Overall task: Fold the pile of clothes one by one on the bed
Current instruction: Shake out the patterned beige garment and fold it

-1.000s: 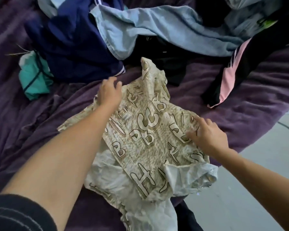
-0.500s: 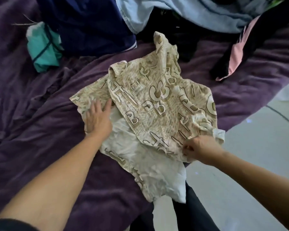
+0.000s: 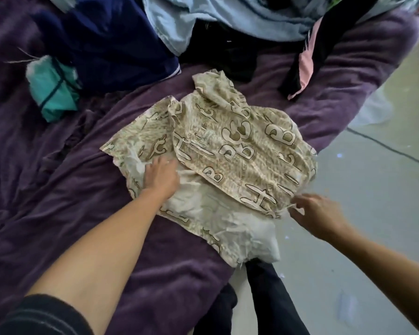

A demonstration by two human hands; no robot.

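The fingers (image 3: 159,164) of the left hand (image 3: 161,178) are laid flat and close together on the pale inner side of the printed shirt (image 3: 240,146). The fingers (image 3: 300,198) of the right hand (image 3: 318,215) are held at its hem, but a pinch cannot be told through the blur. The shirt is spread at the near right edge of the bed (image 3: 58,201), with a first fold judged begun. The pile (image 3: 121,39) along the far edge is left unfolded.
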